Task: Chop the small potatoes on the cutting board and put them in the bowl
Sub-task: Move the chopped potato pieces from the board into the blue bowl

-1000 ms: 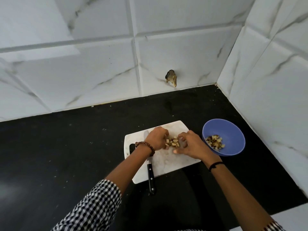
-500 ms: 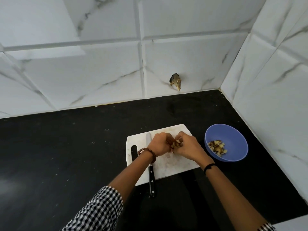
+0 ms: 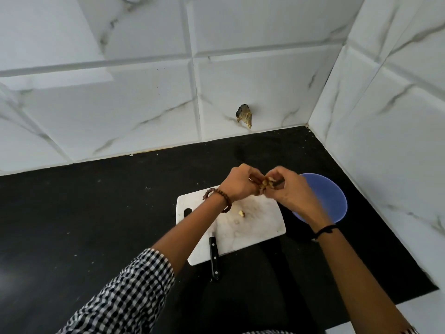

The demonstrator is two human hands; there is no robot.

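head camera looked down on a flat black countertop (image 3: pixel 96 213) set into a corner of white, grey-veined marble-look wall tiles (image 3: pixel 120 104). a dark chipped hole (image 3: pixel 244 115) marked the back wall at upper centre. a white rectangular cutting board (image 3: pixel 252 225) with rounded corners lay at frame centre. a black-handled knife (image 3: pixel 214 256) rested on its near left edge, handle jutting over the counter. a round blue bowl (image 3: pixel 332 201) sat just right of the board, partly hidden behind the right wrist. the left hand (image 3: pixel 238 183) and right hand (image 3: pixel 286 191) met above the board's far edge, fingers curled inward, clutching a clump of chopped brown-skinned potato pieces (image 3: pixel 266 183) between them, beside the bowl's left rim. one stray pale potato bit (image 3: pixel 241 214) lay on the board.
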